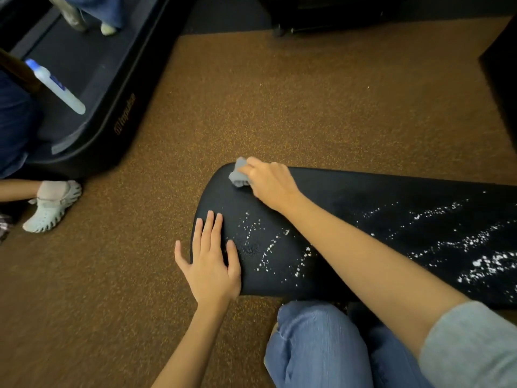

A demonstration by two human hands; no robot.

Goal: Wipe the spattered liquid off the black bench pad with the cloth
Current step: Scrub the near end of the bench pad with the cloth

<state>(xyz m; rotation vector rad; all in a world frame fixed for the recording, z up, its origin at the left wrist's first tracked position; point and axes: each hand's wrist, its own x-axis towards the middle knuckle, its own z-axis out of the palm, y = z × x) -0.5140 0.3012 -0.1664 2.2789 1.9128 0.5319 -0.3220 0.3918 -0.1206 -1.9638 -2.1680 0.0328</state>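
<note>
Right hand (270, 182) grips the cloth (238, 174) at the bench pad's (349, 191) rounded left end — left hand (211, 259) lies flat.

Bench pad (349, 191): black, speckled with white spattered liquid (475, 259) in streaks and dots; cloth (237, 175): plain grey. Floor (251, 107): brown with fine yellow flecks; treadmill (92, 88): black with gold lettering on its edge; spray bottle (58, 88): translucent white with blue label. Jeans (316, 345): light blue, faintly streaked; sleeve (472, 348): grey; clog (53, 205): pale mint-white.
</note>
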